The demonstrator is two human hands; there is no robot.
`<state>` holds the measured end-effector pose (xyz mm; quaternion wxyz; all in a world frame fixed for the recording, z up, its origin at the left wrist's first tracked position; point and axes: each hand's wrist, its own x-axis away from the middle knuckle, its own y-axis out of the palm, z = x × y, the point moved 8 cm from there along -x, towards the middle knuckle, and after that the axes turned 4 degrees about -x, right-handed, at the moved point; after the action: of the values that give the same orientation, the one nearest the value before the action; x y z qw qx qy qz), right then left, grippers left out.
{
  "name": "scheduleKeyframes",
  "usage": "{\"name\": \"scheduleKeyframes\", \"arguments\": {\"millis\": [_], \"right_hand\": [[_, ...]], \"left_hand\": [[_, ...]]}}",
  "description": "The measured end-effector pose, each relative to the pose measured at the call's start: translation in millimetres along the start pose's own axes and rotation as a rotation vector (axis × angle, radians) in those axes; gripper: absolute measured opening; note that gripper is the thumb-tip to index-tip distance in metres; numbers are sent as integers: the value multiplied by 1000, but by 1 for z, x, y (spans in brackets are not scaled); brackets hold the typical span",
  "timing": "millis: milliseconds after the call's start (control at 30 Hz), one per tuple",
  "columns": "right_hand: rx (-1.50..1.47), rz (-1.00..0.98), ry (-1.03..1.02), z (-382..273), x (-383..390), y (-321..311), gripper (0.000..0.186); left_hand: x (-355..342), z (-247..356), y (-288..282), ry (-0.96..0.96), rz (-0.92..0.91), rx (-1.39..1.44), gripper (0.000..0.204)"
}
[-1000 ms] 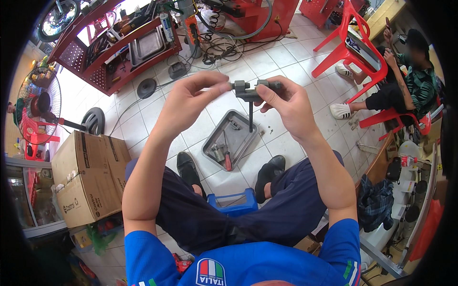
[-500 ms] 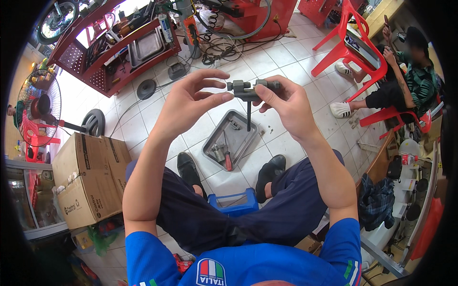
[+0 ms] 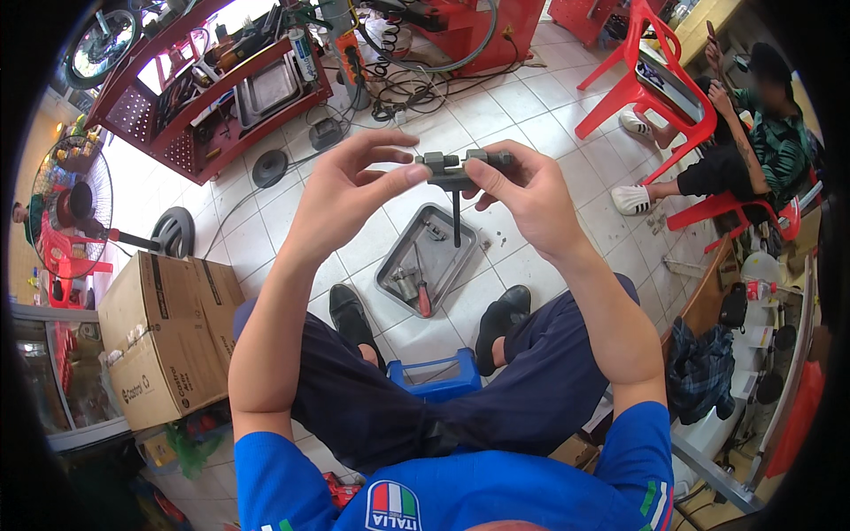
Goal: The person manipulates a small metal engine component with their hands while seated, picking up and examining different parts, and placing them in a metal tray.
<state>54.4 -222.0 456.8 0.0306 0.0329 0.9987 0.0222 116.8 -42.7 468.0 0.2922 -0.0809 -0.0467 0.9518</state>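
My right hand (image 3: 522,190) grips a dark metal clamp-like tool (image 3: 443,164), held level, with hexagonal fittings on top and a black rod (image 3: 457,221) hanging down from it. My left hand (image 3: 354,190) is at the tool’s left end, thumb close against it, whether touching I cannot tell, fingers raised and apart. Below on the tiled floor, between my feet, lies a grey metal tray (image 3: 385,274) holding a small metal part (image 3: 433,228), a metal cylinder (image 3: 405,283) and a red-handled tool (image 3: 424,299).
A red tool cart (image 3: 142,133), cables and a black disc (image 3: 269,168) lie ahead. Cardboard boxes (image 3: 155,336) and a fan (image 3: 75,208) stand left. A seated person (image 3: 761,159) and red chairs (image 3: 646,71) are right. A blue plastic stool (image 3: 425,380) shows between my legs.
My left fingers have lifted from their pinch on the tool’s left end and spread. The tool and my right hand have shifted slightly to the left.
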Motion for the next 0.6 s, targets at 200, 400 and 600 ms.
{"name": "scheduleKeyframes", "arguments": {"millis": [200,400,600], "right_hand": [[-2,-13,-12,-1,1,2,28],[-1,-14,-31,-3,0,3,30],[-54,-16,-35,-3,0,1,31]], "left_hand": [[0,-6,-1,-20,-27,-8,18],[2,-6,0,-10,-60,-7,20],[4,-3,15,-1,-61,103,28]]}}
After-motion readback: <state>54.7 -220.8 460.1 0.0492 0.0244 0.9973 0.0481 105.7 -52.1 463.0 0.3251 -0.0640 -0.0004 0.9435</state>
